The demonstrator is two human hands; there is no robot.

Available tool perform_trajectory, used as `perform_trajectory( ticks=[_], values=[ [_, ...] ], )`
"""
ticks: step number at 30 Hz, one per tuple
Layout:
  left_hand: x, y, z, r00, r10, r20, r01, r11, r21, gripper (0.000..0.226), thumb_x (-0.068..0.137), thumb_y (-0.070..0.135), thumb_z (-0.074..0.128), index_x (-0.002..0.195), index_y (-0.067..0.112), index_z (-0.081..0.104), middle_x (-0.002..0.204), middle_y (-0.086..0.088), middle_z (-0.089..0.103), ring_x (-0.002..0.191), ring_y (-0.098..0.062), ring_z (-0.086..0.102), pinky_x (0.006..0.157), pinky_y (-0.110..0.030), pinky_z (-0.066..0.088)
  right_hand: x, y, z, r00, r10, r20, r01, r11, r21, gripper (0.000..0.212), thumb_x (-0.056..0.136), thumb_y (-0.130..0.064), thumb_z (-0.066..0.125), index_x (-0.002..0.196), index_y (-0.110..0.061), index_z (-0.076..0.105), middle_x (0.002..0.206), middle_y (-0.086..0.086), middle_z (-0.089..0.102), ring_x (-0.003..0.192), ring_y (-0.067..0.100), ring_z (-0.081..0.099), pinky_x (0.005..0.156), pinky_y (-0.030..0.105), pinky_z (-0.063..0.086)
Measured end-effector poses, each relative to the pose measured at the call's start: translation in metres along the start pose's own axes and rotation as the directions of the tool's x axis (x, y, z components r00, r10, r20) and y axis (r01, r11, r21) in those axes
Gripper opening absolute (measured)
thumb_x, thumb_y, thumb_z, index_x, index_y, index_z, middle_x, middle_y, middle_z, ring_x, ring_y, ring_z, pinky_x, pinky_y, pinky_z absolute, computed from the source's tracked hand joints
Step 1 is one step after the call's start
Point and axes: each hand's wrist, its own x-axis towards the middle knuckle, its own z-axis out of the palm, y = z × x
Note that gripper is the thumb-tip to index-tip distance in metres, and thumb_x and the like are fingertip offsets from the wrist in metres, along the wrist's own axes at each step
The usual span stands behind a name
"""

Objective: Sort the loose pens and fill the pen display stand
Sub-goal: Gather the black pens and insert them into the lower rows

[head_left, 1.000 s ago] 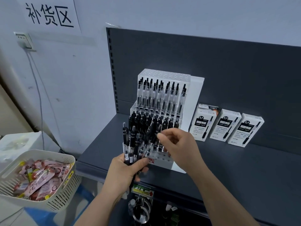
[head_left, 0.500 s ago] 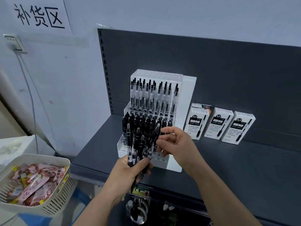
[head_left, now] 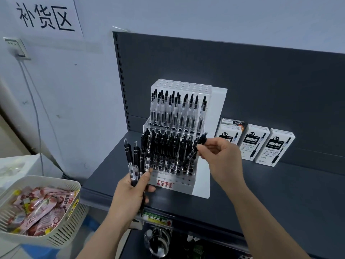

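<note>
Head view: the left hand (head_left: 130,195) holds a bundle of black pens (head_left: 133,161) upright just in front of the left side of the pen display stand (head_left: 164,184), its grip curled round their lower barrels with the thumb across the front. The right hand (head_left: 222,157) is at the stand's right side, its grip pinching a single black pen (head_left: 196,150) between thumb and fingertips. That pen is tilted, clicker end up and to the right, lower end down among the black pens of the stand's middle tier; whether its tip sits in a hole I cannot tell. Clear-barrelled pens fill the stand's upper tier. The stand sits on a dark shelf (head_left: 261,193), with three white pen boxes (head_left: 253,142) to its right. A basket (head_left: 61,234) of snack packets (head_left: 37,204) is at lower left.
</note>
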Motion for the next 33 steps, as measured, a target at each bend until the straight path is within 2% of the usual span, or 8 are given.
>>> perform_trajectory(
  ticks=[7, 13, 20, 22, 24, 26, 28, 33],
  values=[
    [0.004, -0.006, -0.005, 0.998, 0.029, -0.051, -0.031, 0.998, -0.048, 0.017, 0.086, 0.027, 0.067, 0.098, 0.016, 0.069, 0.071, -0.008, 0.073, 0.061, -0.017, 0.061, 0.053, -0.031, 0.046, 0.008, -0.009, 0.005, 0.991, -0.13, -0.009, 0.126, 0.971, -0.205, 0.004, 0.083, -0.016, 0.074, 0.084, -0.013, 0.072, 0.07, -0.006, 0.07, 0.069, 0.006, 0.067, 0.069, 0.019, 0.056],
    [0.001, -0.005, -0.004, 1.0, 0.013, -0.006, -0.014, 0.998, -0.067, 0.014, 0.087, 0.02, 0.066, 0.1, 0.015, 0.068, 0.082, -0.007, 0.075, 0.066, -0.009, 0.068, 0.052, -0.027, 0.047, 0.0, 0.006, 0.019, 0.99, -0.047, 0.13, 0.096, 0.915, -0.393, 0.014, 0.088, -0.021, 0.068, 0.086, -0.008, 0.073, 0.071, 0.0, 0.071, 0.067, 0.013, 0.067, 0.07, 0.036, 0.058],
    [-0.008, -0.002, 0.005, 0.994, 0.012, 0.106, -0.01, 1.0, -0.023, 0.016, 0.092, 0.023, 0.06, 0.104, 0.014, 0.065, 0.088, 0.002, 0.076, 0.078, -0.017, 0.073, 0.058, -0.028, 0.054, -0.002, 0.011, 0.021, 0.979, 0.074, 0.191, 0.02, 0.895, -0.446, 0.02, 0.088, -0.027, 0.068, 0.083, -0.007, 0.071, 0.07, 0.003, 0.071, 0.067, 0.017, 0.067, 0.069, 0.038, 0.058],
    [-0.01, -0.001, 0.008, 0.992, 0.001, 0.13, 0.004, 0.999, -0.035, 0.015, 0.092, 0.022, 0.061, 0.103, 0.013, 0.064, 0.087, -0.001, 0.076, 0.076, -0.017, 0.073, 0.054, -0.023, 0.053, -0.007, 0.01, 0.015, 0.98, 0.08, 0.184, 0.004, 0.908, -0.418, 0.02, 0.085, -0.032, 0.07, 0.082, -0.012, 0.07, 0.07, 0.0, 0.071, 0.069, 0.015, 0.067, 0.07, 0.036, 0.058],
    [-0.011, -0.003, 0.012, 0.989, -0.004, 0.15, 0.008, 1.0, -0.025, 0.013, 0.091, 0.02, 0.062, 0.101, 0.013, 0.064, 0.086, -0.003, 0.076, 0.073, -0.016, 0.072, 0.052, -0.022, 0.05, -0.015, 0.003, 0.011, 0.978, 0.083, 0.193, -0.027, 0.961, -0.274, 0.021, 0.084, -0.037, 0.072, 0.082, -0.016, 0.069, 0.07, -0.002, 0.07, 0.066, 0.014, 0.067, 0.065, 0.033, 0.059],
    [-0.013, -0.006, 0.017, 0.986, 0.002, 0.167, -0.002, 1.0, 0.0, 0.013, 0.088, 0.019, 0.066, 0.1, 0.012, 0.066, 0.082, -0.006, 0.075, 0.066, -0.015, 0.068, 0.053, -0.023, 0.049, -0.022, -0.004, 0.01, 0.963, 0.116, 0.245, -0.089, 0.989, -0.117, 0.022, 0.082, -0.036, 0.074, 0.083, -0.014, 0.07, 0.068, 0.0, 0.07, 0.06, 0.012, 0.065, 0.058, 0.028, 0.057],
    [-0.013, -0.009, 0.023, 0.985, 0.006, 0.172, -0.009, 1.0, 0.021, 0.014, 0.085, 0.018, 0.07, 0.098, 0.012, 0.069, 0.078, -0.01, 0.074, 0.061, -0.013, 0.063, 0.052, -0.021, 0.047, -0.027, -0.008, 0.009, 0.953, 0.136, 0.271, -0.123, 0.99, -0.067, 0.022, 0.082, -0.03, 0.075, 0.082, -0.009, 0.07, 0.062, 0.002, 0.07, 0.052, 0.009, 0.063, 0.053, 0.024, 0.054],
    [-0.011, -0.013, 0.028, 0.995, 0.033, 0.092, -0.033, 0.999, -0.009, 0.011, 0.091, 0.022, 0.062, 0.098, 0.019, 0.069, 0.076, -0.004, 0.075, 0.06, -0.01, 0.067, 0.05, -0.02, 0.049, -0.02, -0.005, -0.015, 0.966, 0.141, 0.218, -0.159, 0.985, 0.071, 0.006, 0.088, -0.012, 0.068, 0.09, -0.009, 0.073, 0.068, 0.005, 0.072, 0.062, 0.014, 0.068, 0.066, 0.026, 0.059]
  ],
)
